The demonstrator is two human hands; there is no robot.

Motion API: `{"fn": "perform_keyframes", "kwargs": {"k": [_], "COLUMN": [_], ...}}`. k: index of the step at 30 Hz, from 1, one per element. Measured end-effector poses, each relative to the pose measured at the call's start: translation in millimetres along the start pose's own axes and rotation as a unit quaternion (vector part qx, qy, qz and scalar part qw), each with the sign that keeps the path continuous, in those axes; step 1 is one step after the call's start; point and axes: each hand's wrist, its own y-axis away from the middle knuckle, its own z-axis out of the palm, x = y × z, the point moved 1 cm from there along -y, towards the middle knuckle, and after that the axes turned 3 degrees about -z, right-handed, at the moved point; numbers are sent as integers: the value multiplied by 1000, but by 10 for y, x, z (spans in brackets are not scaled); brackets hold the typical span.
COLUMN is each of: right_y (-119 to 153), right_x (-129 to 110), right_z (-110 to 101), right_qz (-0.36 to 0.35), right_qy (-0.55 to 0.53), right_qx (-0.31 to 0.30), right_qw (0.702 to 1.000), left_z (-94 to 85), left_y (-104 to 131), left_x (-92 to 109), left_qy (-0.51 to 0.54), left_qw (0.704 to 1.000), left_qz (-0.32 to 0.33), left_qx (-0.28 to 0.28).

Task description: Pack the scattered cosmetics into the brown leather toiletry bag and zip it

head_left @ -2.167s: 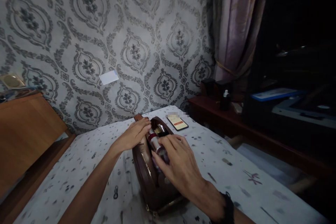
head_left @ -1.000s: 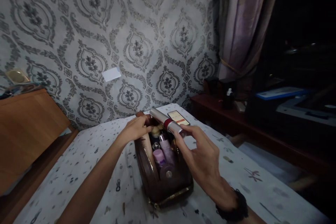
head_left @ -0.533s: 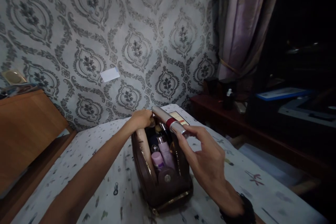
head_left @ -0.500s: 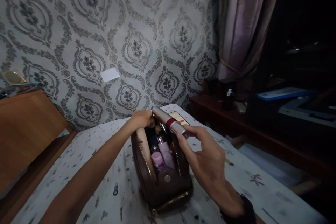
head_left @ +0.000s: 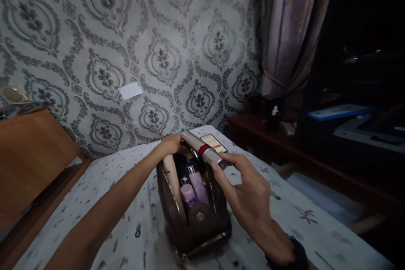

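Observation:
A dark brown cosmetic bag stands unzipped on the bed. My right hand pinches the near end of a silver cylinder with a red band, tilted above the bag's far right side. At the bag's far rim, my left hand is closed, its fingertips partly hidden near the cylinder's far end; it seems to grip the rim. Inside the bag lie a beige tube, a lilac bottle with a silver neck, and a pink-capped container. Darker items deeper inside are hard to make out.
A phone with a lit screen lies on the patterned bedsheet beyond the bag. A wooden headboard-like panel stands left. On the right, a dark red shelf holds a small bottle.
The view has shifted slightly. Both hands stay at the bag, and the silver cylinder remains in my right hand with hardly any movement.

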Motion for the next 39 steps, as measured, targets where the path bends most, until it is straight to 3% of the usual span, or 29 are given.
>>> {"fn": "perform_keyframes", "kwargs": {"k": [6, 11, 16, 20, 26, 30, 34, 39], "right_y": [20, 55, 143, 204, 192, 128, 53, 9], "right_x": [-14, -59, -123, -189, -283, -298, -258, -195], "right_z": [38, 36, 63, 143, 266, 294, 315, 337], "right_qz": [-21, -17, -31, -74, -75, -80, -109, -100], "right_qy": [-1, -11, -17, 3, 30, 40, 58, 77], "right_qx": [2, -12, -44, -76, -195, -255, -319, -366], "right_qw": [1000, 1000, 998, 994, 978, 963, 940, 922], "left_z": [60, 12, -66, -63, 34, 122, 177, 202], "left_y": [-76, -28, 108, 287, 433, 337, 251, 237], "left_x": [-12, -82, -284, -330, -300, -427, -557, -545], "left_qy": [-24, 0, 48, 111, 165, 249, 266, 266], "left_qw": [999, 999, 998, 991, 979, 964, 961, 962], "left_qz": [-20, -12, -9, 16, 23, 20, 19, 34], "left_qx": [-28, -29, 29, 72, 119, 94, 66, 53]}}
